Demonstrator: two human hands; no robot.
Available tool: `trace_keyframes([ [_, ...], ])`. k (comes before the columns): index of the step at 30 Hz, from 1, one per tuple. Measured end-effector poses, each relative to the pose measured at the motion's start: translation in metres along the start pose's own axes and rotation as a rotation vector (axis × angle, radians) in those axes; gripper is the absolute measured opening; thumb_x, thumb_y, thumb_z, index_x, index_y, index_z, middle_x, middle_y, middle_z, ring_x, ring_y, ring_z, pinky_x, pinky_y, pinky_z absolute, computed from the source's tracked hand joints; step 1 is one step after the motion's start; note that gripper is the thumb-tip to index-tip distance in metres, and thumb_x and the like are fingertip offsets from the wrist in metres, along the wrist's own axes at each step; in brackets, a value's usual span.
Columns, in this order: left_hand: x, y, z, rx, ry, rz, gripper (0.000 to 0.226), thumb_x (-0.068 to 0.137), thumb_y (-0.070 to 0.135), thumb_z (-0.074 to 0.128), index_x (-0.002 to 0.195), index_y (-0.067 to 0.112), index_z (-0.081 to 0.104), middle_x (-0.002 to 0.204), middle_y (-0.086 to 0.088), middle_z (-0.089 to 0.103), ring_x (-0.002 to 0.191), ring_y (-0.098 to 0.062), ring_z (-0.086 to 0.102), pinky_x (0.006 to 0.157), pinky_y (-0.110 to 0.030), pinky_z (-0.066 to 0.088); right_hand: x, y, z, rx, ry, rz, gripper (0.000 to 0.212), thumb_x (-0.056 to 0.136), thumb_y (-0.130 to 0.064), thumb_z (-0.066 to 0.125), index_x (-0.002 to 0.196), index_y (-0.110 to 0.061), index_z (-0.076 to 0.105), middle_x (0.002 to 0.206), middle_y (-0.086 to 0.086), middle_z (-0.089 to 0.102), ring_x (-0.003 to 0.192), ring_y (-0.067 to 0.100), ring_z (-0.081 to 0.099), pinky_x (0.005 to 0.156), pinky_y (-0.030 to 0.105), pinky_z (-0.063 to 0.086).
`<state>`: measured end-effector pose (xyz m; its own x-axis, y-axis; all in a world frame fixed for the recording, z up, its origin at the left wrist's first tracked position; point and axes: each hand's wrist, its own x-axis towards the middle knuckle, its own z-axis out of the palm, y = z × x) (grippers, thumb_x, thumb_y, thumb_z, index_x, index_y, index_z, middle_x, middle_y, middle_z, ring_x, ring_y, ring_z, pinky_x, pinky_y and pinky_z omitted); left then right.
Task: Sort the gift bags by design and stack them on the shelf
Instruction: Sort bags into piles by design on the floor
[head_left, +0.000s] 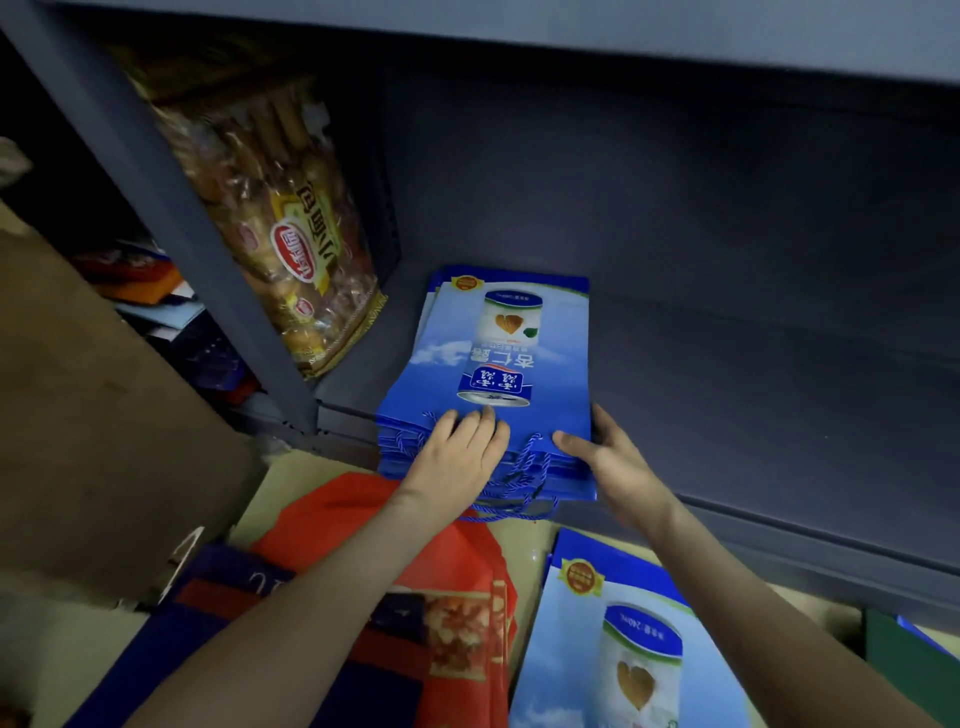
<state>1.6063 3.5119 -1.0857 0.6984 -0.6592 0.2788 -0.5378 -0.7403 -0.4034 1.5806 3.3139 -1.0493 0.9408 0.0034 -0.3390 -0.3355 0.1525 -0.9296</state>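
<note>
A stack of flat blue gift bags (498, 353) printed with a drink can lies on the dark grey shelf (753, 364), its rope handles hanging over the front lip. My left hand (457, 452) rests on the stack's near left edge with straight fingers on the top bag. My right hand (608, 457) presses against the stack's near right corner, thumb on top and fingers along the side. Another blue gift bag of the same design (623, 649) lies on the floor below at the right. A red gift bag (447, 587) lies under my left forearm.
A large packet of wrapped snacks (280, 228) leans in the shelf's left corner behind the grey upright post (208, 249). A brown cardboard box (93, 431) stands at the left. A dark blue bag (218, 613) lies by the red one. The shelf above overhangs.
</note>
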Motion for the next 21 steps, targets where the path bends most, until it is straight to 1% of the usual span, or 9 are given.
trace_keyframes([
  [5,-0.018,-0.008,-0.006,-0.104,-0.042,-0.024,0.049,0.078,0.023,0.042,0.123,0.005,0.040,0.121,-0.015,0.060,0.107,-0.028,0.050,0.093,-0.040,0.032,-0.008,0.009,0.009,-0.051,-0.063,-0.020,0.048,0.093,-0.006,0.057,0.132,-0.028,0.043,0.123,-0.005,0.064,0.109,0.015,0.064,0.091,0.037,0.052],
  [7,-0.029,-0.015,-0.010,-0.172,-0.059,-0.013,0.066,0.075,0.043,0.053,0.129,0.006,0.039,0.130,-0.017,0.055,0.116,-0.030,0.045,0.099,-0.043,0.029,-0.010,0.016,0.015,-0.116,-0.084,-0.010,0.051,0.093,-0.012,0.059,0.134,-0.035,0.039,0.129,-0.006,0.058,0.114,0.014,0.060,0.094,0.037,0.051],
  [10,-0.045,-0.022,-0.013,-0.239,-0.165,-0.026,0.091,0.073,0.071,0.045,0.136,0.006,0.037,0.141,-0.018,0.045,0.128,-0.031,0.038,0.107,-0.048,0.024,-0.008,0.021,0.030,-0.274,-0.050,0.001,0.072,0.083,-0.039,0.068,0.143,-0.040,0.029,0.138,0.001,0.045,0.120,0.018,0.055,0.096,0.040,0.050],
  [12,-0.048,-0.031,-0.011,-0.204,-0.278,-0.097,0.105,0.067,0.082,0.042,0.139,0.007,0.035,0.144,-0.017,0.043,0.133,-0.030,0.034,0.109,-0.051,0.021,0.000,0.016,0.043,-0.462,-0.028,0.011,0.084,0.085,-0.045,0.063,0.151,-0.033,0.013,0.140,0.005,0.037,0.125,0.022,0.047,0.102,0.033,0.044],
  [14,-0.044,-0.043,-0.012,-0.088,-0.367,-0.159,0.113,0.063,0.083,0.053,0.145,0.007,0.032,0.148,-0.017,0.036,0.137,-0.031,0.031,0.111,-0.053,0.016,0.008,0.011,0.060,-0.673,-0.026,0.015,0.082,0.094,-0.043,0.052,0.153,-0.022,-0.002,0.142,0.012,0.032,0.131,0.027,0.038,0.100,0.026,0.034],
  [16,-0.043,-0.055,-0.010,0.038,-0.459,-0.138,0.109,0.075,0.073,0.054,0.151,0.008,0.010,0.157,-0.016,0.012,0.145,-0.030,0.013,0.115,-0.053,0.006,0.010,0.004,0.078,-0.874,-0.018,0.005,0.081,0.096,-0.048,0.042,0.152,-0.016,-0.008,0.147,0.015,0.029,0.133,0.031,0.032,0.104,0.032,0.030],
  [17,-0.042,-0.060,-0.010,0.069,-0.499,-0.141,0.106,0.081,0.069,0.050,0.151,0.009,-0.001,0.158,-0.015,0.002,0.146,-0.029,0.006,0.115,-0.052,0.004,0.010,0.002,0.086,-1.032,0.010,-0.053,0.080,0.096,-0.051,0.039,0.152,-0.016,-0.007,0.150,0.015,0.026,0.135,0.031,0.028,0.107,0.036,0.027],
  [19,-0.041,-0.065,-0.009,0.113,-0.482,-0.140,0.102,0.084,0.066,0.048,0.151,0.009,-0.005,0.159,-0.013,-0.001,0.146,-0.027,0.003,0.115,-0.050,0.004,0.007,0.002,0.095,-1.348,0.050,-0.243,0.082,0.094,-0.059,0.035,0.152,-0.019,-0.006,0.156,0.013,0.014,0.141,0.030,0.015,0.113,0.041,0.017],
  [21,-0.041,-0.067,-0.004,0.084,-0.508,-0.134,0.100,0.088,0.061,0.045,0.149,0.006,-0.012,0.158,-0.015,-0.007,0.146,-0.028,-0.002,0.115,-0.050,-0.001,0.006,0.003,0.099,-1.513,-0.045,-0.385,0.089,0.089,-0.065,0.041,0.151,-0.024,-0.008,0.159,0.012,0.000,0.145,0.027,0.002,0.116,0.041,0.006],
])
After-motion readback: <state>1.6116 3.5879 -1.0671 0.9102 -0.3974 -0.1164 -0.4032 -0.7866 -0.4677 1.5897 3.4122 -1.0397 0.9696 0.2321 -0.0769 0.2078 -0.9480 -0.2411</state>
